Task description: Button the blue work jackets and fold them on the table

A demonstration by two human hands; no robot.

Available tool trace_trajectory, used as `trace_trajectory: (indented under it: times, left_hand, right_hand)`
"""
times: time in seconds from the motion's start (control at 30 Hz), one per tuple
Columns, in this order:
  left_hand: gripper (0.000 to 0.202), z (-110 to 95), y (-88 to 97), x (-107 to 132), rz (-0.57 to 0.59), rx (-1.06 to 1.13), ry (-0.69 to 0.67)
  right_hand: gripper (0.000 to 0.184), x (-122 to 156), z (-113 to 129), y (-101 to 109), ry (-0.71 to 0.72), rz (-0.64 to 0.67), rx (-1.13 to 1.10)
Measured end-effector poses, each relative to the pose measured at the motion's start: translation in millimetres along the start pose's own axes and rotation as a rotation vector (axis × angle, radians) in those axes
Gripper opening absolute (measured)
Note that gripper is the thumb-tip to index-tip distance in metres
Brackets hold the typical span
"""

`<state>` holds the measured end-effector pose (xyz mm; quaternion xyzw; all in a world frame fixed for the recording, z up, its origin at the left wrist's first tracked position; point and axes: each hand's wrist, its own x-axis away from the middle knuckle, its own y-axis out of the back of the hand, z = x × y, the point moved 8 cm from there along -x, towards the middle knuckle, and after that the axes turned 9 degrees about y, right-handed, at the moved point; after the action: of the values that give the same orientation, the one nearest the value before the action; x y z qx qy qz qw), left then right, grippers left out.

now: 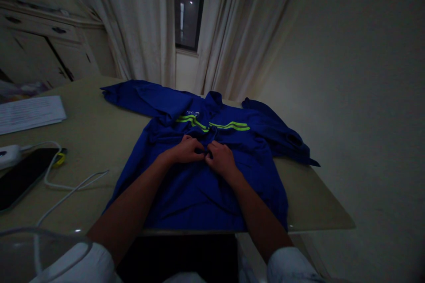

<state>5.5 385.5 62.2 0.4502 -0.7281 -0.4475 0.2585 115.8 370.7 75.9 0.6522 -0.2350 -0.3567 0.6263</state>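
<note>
Blue garment (199, 199): laid out front up on the table (318, 203), collar (214, 99) away from you, lower part reaching the near edge. Body creased below the chest.
Sleeves: both spread outward; one runs to your left across the tabletop, the other slants to your right, cuff at the table's side edge.
Chest: yellow-green stripes (232, 126) on both halves, small pale lettering (193, 113) above those on your left.
Left hand (188, 149): fingers curled, thumb and forefinger drawn together on cloth at the middle of the front, just below the stripes.
Right hand (222, 157): likewise nearly closed, pinching cloth just beside your left fingertips. Too dark to tell any fastening between them.
Left of you: dark phone (25, 177), white device (9, 156) touching or just beside it, white cable (63, 187) looping over the table; papers (31, 113) farther back.
Beyond: pale curtains (142, 22) either side of a dark window (188, 9); cabinet (43, 48) at far left.
</note>
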Motion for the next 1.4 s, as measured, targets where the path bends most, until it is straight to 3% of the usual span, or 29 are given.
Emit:
trace_trajectory:
  times: [0.1,0.2,0.3,0.47,0.57,0.67,0.9,1.0,1.17,1.2,1.27,1.33,1.4]
  left_hand:
    - [0.018,-4,0.1,3,0.000,-0.028,-0.061]
    - [0.015,-11,1.9,7,-0.079,-0.112,-0.130]
    - [0.018,-10,-3.1,8,-0.104,-0.140,-0.126]
    - [0.023,-2,-13.6,4,-0.023,-0.094,-0.057]
    - [0.026,2,-15.6,3,0.028,-0.069,-0.040]
    - [0.028,5,-15.6,1,0.029,-0.053,-0.038]
    - [0.026,3,-18.8,-1,0.058,0.007,-0.043]
    - [0.022,-2,-11.5,3,0.105,0.129,-0.076]
    - [0.056,6,4.4,4,0.198,0.414,0.017]
    - [0.059,10,9.3,1,0.151,0.452,0.039]
    - [0.056,18,22.4,-4,-0.059,0.453,0.075]
    - [0.047,26,33.1,-3,-0.330,0.324,0.123]
    - [0.044,27,31.7,0,-0.498,0.119,0.178]
  right_hand:
    - [0.012,0,-2,0,0.015,0.018,-0.031]
    - [0.012,1,-5,0,0.002,0.011,-0.088]
    - [0.010,1,-7,-3,0.003,-0.010,-0.143]
    - [0.006,-1,-8,-6,0.115,-0.034,-0.245]
    - [0.010,0,-10,-6,0.223,-0.020,-0.340]
    - [0.013,0,-17,-4,0.245,-0.046,-0.405]
    - [0.007,-3,-34,-9,0.153,-0.085,-0.445]
    - [0.010,-4,-47,-6,0.068,-0.158,-0.526]
    - [0.026,-1,-77,-4,-0.109,-0.271,-0.873]
    - [0.028,0,-82,-5,-0.145,-0.281,-0.934]
    - [0.029,2,-93,0,-0.210,-0.327,-0.988]
    - [0.029,6,-104,12,-0.256,-0.402,-0.957]
    - [0.031,14,-115,33,-0.290,-0.474,-0.872]
